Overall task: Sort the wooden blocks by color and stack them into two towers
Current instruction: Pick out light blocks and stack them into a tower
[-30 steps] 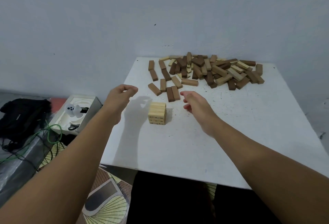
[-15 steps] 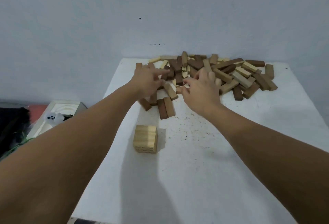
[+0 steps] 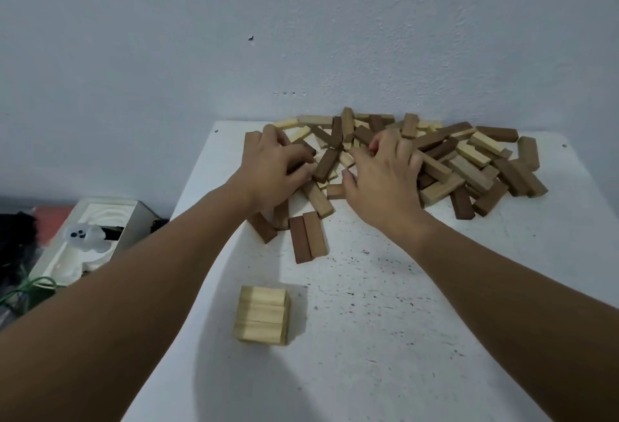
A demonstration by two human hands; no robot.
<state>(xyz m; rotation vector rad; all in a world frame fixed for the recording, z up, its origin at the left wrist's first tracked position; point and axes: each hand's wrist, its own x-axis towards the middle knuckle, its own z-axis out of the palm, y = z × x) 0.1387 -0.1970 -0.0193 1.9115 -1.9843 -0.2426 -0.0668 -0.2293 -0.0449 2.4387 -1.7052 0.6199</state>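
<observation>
Brown and pale wooden blocks (image 3: 445, 157) heaped upper centre; left hand (image 3: 271, 167) and right hand (image 3: 382, 180) dig in, fingers curled, grips hidden

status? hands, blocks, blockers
Left hand and right hand both in the pile, fingers curled among blocks; what each holds unclear. Light tower started, a few layers; no dark tower. Nothing in the way.
</observation>
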